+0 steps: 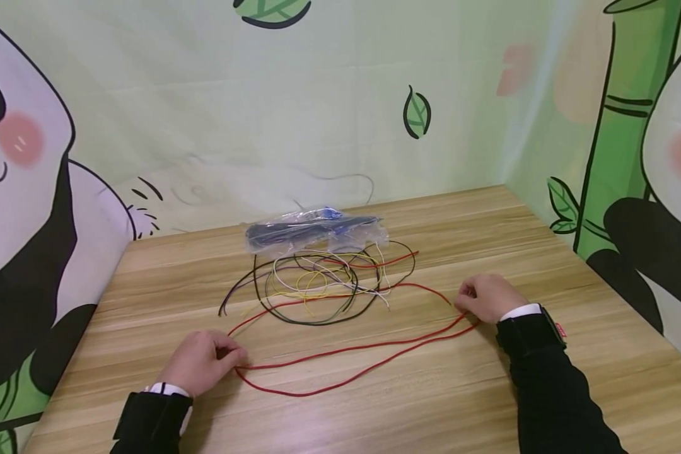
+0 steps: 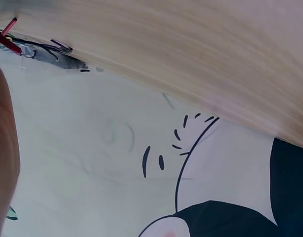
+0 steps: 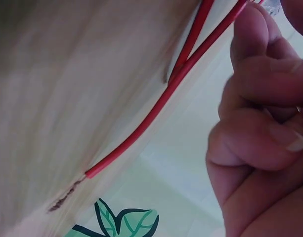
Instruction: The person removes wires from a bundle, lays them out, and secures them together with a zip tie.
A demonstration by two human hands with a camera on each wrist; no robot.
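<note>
Red electrical wire (image 1: 301, 395) runs in two loose strands across the front of the table, between my hands. At its left my left hand (image 1: 195, 362) pinches it between thumb and fingers. The right hand (image 1: 490, 299) pinches the wire's other side, close to the tabletop. A bare, twisted copper end (image 3: 67, 192) pokes out of the red insulation in the right wrist view, with the fingers curled above. Only part of the left hand (image 2: 3, 153) shows in the left wrist view, beside short pieces of red wire (image 2: 9, 42).
Behind the hands lies a loose tangle of black wire (image 1: 318, 324), yellow, white, green and purple wires. A clear plastic bag (image 1: 312, 233) with long dark items sits at the back of the wooden table (image 1: 352, 429). A cartoon-printed cloth (image 1: 340, 94) hangs behind it.
</note>
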